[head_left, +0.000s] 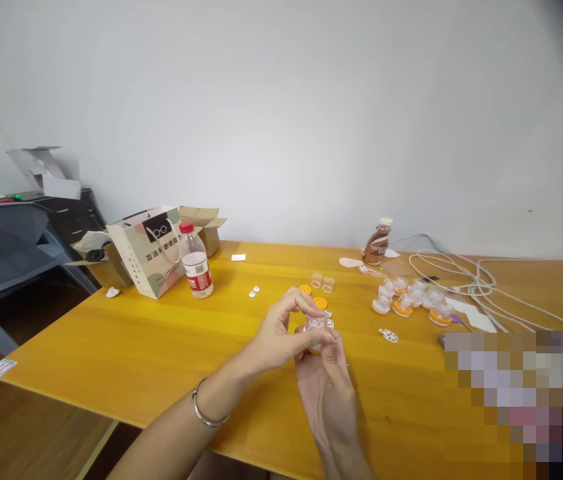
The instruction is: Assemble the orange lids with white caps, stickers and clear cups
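Both hands are closed around a small clear plastic cylinder [316,322] with white parts inside and a bit of orange at its bottom. My left hand [286,330], with a silver bangle on its wrist, pinches it between thumb and fingers from the left and above. From below and the right, my right hand [328,383] grips the same piece; its fingers are partly hidden. Just behind the hands lie two orange discs [320,303], two clear rings [328,285] and small white parts [330,324].
Several similar clear pieces with orange or white bases [403,307] cluster to the right, near a white wheel-like part [388,335] and coiled cables [481,283]. A brown bottle [377,243] stands behind. A red-capped bottle [196,263] and paper bag [147,253] stand left.
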Demonstrator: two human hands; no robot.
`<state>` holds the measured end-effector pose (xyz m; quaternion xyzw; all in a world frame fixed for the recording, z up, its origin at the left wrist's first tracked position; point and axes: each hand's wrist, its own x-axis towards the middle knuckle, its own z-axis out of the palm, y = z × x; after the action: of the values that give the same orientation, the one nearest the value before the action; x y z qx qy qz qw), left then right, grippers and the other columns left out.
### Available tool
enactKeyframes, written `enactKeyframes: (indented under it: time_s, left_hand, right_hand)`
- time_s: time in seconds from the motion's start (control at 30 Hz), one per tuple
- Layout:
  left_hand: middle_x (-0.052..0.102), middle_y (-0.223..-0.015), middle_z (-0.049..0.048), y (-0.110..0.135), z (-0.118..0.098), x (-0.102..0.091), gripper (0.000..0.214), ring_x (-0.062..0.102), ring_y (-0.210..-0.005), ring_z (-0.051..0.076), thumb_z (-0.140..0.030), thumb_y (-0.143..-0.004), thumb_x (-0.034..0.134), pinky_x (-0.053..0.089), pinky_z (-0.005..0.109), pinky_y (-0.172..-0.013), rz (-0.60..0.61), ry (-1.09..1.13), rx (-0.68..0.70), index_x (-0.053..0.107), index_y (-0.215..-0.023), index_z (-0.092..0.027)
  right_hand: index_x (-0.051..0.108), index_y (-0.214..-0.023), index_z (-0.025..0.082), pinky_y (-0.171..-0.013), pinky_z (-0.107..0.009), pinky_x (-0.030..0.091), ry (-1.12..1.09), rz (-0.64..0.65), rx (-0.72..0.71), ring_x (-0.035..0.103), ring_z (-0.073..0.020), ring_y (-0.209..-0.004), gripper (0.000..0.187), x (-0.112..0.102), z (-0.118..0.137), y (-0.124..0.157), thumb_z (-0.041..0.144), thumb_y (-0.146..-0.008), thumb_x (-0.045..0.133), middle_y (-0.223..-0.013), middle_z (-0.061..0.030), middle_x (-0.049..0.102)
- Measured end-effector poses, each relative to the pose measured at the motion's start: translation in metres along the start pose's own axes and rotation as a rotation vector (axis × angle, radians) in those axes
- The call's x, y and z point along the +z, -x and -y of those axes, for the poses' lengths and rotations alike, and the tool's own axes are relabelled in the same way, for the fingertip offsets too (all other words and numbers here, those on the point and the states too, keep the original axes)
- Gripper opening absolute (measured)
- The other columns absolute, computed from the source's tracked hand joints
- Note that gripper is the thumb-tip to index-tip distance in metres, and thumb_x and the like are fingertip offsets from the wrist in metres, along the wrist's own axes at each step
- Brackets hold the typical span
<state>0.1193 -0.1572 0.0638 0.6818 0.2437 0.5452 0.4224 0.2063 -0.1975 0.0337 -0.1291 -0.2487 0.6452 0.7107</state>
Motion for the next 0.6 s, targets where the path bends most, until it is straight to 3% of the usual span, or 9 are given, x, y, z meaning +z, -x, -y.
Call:
enactKeyframes:
  time_s: [0.1, 0.17, 0.33, 0.43, 0.5, 0.6]
  left_hand:
    - [0.054, -0.102, 0.009, 0.0, -0.002, -0.001, 0.025, 0.053, -0.084, 0.015, -0.035, -0.074, 0.06, 0.043, 0.02, -0.056, 0.115, 0.088, -0.058, 0.055, -0.089, -0.015]
    - [0.055, -0.103, 0.0105, 0.0, -0.004, -0.005, 0.023, 0.055, -0.085, 0.016, -0.034, -0.077, 0.057, 0.042, 0.018, -0.051, 0.118, 0.115, -0.09, 0.054, -0.089, -0.015]
    - [0.053, -0.113, 0.0115, -0.003, -0.017, -0.016, 0.026, 0.059, -0.078, 0.015, -0.035, -0.084, 0.046, 0.046, 0.025, -0.06, 0.294, 0.125, -0.144, 0.047, -0.103, -0.018]
    - [0.049, -0.118, 0.0092, -0.005, -0.028, -0.016, 0.035, 0.053, -0.095, 0.018, -0.037, -0.081, 0.049, 0.043, 0.031, -0.078, 0.24, -0.216, -0.064, 0.044, -0.113, -0.021]
    - [0.056, -0.105, 0.0075, -0.006, -0.035, -0.012, 0.032, 0.053, -0.091, 0.018, -0.037, -0.079, 0.052, 0.042, 0.032, -0.079, 0.194, -0.504, -0.034, 0.051, -0.106, -0.019]
    - [0.061, -0.088, 0.0061, -0.012, -0.043, -0.01, 0.023, 0.056, -0.08, 0.017, -0.032, -0.082, 0.048, 0.043, 0.03, -0.073, 0.334, -0.699, 0.004, 0.057, -0.097, -0.017]
  right_hand:
    - [0.057, -0.087, 0.025, -0.065, -0.027, 0.038, -0.01, 0.0, 0.006, 0.045, -0.0118, -0.07, 0.014, 0.0, 0.0, -0.001, 0.035, -0.077, 0.056, -0.083, 0.0016, 0.052]
    - [0.057, -0.086, 0.024, -0.064, -0.027, 0.037, -0.006, 0.006, 0.006, 0.045, -0.0116, -0.069, 0.013, 0.0, 0.001, -0.002, 0.034, -0.077, 0.056, -0.082, 0.0016, 0.052]
    - [0.056, -0.084, 0.025, -0.06, -0.028, 0.036, 0.089, 0.017, 0.027, 0.043, -0.0131, -0.063, 0.017, -0.001, 0.005, -0.001, 0.04, -0.077, 0.054, -0.074, 0.0012, 0.051]
    - [0.055, -0.083, 0.025, -0.061, -0.027, 0.036, 0.154, 0.006, 0.016, 0.044, -0.0132, -0.066, 0.015, -0.004, 0.005, -0.001, 0.039, -0.077, 0.055, -0.079, 0.0008, 0.052]
    - [0.054, -0.083, 0.025, -0.062, -0.027, 0.036, 0.143, -0.006, 0.005, 0.044, -0.0127, -0.067, 0.014, -0.006, 0.004, -0.001, 0.037, -0.077, 0.056, -0.084, 0.0009, 0.052]
    - [0.056, -0.08, 0.023, -0.059, -0.026, 0.036, 0.049, -0.015, 0.069, 0.041, -0.0113, -0.06, 0.013, -0.011, 0.006, -0.001, 0.036, -0.077, 0.054, -0.076, 0.002, 0.051]
